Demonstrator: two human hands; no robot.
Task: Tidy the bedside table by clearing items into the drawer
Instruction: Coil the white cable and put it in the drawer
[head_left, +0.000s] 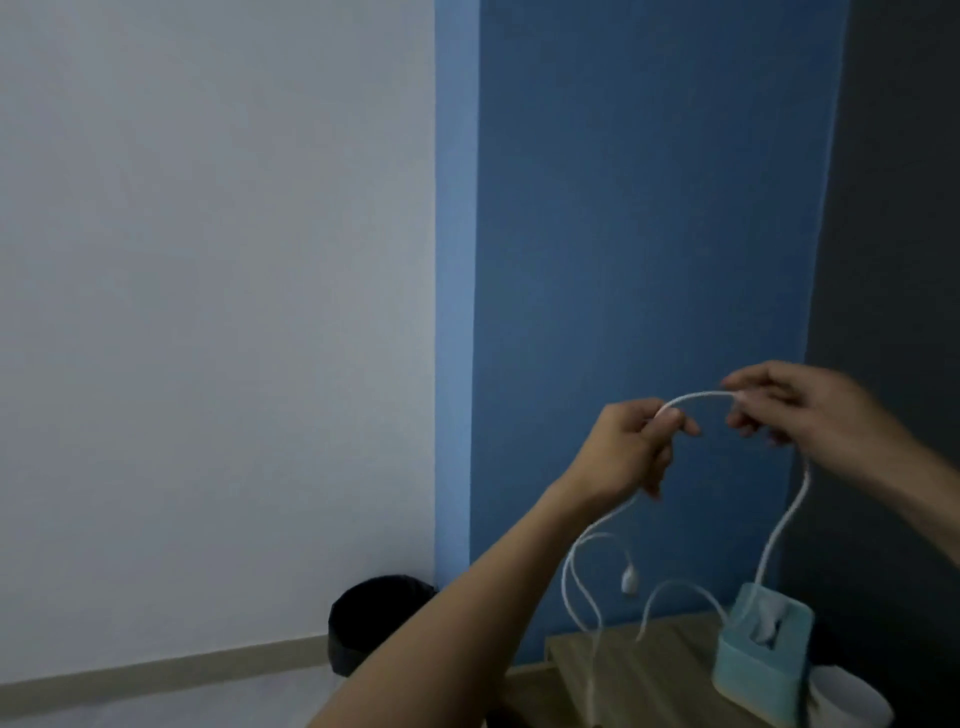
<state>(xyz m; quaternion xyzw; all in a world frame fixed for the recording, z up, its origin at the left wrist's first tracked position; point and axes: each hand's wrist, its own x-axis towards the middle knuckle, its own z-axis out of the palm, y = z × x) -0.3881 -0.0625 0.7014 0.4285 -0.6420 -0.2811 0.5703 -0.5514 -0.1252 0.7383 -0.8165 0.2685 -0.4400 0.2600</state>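
A white cable (696, 397) arches between my two hands, held up in front of the blue wall. My left hand (628, 452) pinches it at the left end of the arch, and my right hand (800, 410) grips it at the right end. Below my left hand the cable hangs in loops with a white plug (630, 579) dangling. From my right hand it drops past a light blue tissue box (761, 660) that stands on the wooden bedside table (649, 675). No drawer is in view.
A black waste bin (374, 618) stands on the floor by the wall corner, left of the table. A white round object (852, 696) sits at the table's right, behind the tissue box. A dark panel fills the far right.
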